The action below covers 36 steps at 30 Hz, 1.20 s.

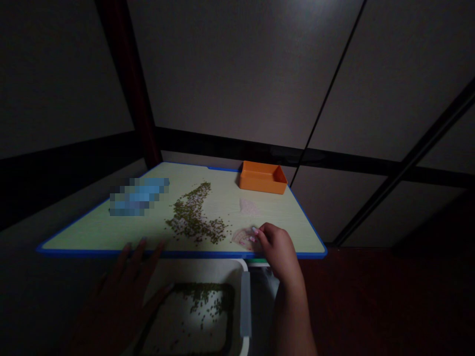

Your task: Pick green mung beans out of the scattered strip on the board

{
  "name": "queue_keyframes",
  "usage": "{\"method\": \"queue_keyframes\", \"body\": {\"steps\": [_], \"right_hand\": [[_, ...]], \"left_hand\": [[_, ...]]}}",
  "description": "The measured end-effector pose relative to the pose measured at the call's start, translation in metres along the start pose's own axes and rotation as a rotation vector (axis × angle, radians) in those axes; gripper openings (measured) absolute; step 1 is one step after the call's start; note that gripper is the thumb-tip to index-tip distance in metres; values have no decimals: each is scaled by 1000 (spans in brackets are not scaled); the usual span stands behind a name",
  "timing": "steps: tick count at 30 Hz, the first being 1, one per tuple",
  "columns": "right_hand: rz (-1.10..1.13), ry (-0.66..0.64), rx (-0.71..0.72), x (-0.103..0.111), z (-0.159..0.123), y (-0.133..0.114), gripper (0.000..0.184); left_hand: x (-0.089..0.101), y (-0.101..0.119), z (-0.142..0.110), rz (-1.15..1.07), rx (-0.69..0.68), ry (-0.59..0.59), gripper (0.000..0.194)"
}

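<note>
My right hand [276, 244] is at the front edge of the low table, thumb and forefinger pinched together. What they hold, if anything, is too small to make out. Beside the fingertips lies a faint pinkish patterned patch [241, 237]. Just beyond it is a small heap of whitish grains [248, 206]. Left of these, small green beans mixed with pale grains [193, 212] spread in a curved pile. In deep shadow, my left hand [122, 291] has its fingers stretched apart, fingertips near the table's front edge, holding nothing visible.
An orange open box [263, 184] stands at the table's back right. A blurred blue item [139, 197] lies at the left. Below the front edge, a white bin [243, 306] contains scattered green beans. The blue-rimmed tabletop [289, 222] reaches close to the panelled wall [230, 74].
</note>
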State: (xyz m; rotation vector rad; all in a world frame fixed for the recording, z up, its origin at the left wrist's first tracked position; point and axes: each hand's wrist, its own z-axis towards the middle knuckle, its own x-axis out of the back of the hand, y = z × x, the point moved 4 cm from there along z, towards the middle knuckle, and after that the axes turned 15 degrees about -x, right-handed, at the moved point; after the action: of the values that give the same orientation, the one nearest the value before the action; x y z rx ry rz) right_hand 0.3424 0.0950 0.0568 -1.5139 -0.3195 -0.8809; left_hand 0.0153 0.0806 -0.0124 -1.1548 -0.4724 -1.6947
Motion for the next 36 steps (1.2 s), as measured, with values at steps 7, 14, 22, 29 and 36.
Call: {"method": "queue_keyframes", "body": {"steps": [7, 14, 22, 29, 36], "right_hand": [[10, -47, 7, -5, 2, -1, 23], [-32, -68, 14, -2, -3, -4, 23], [-29, -84, 27, -7, -1, -8, 24], [-12, -77, 26, -4, -3, -8, 24], [7, -105, 58, -8, -6, -11, 26]], "left_hand": [[-1, -2, 0, 9, 8, -30, 72], [-1, -2, 1, -25, 33, -72, 75], [5, 0, 4, -16, 35, -106, 74], [10, 2, 4, -58, 35, -140, 74], [6, 2, 1, -81, 20, -87, 82]]}}
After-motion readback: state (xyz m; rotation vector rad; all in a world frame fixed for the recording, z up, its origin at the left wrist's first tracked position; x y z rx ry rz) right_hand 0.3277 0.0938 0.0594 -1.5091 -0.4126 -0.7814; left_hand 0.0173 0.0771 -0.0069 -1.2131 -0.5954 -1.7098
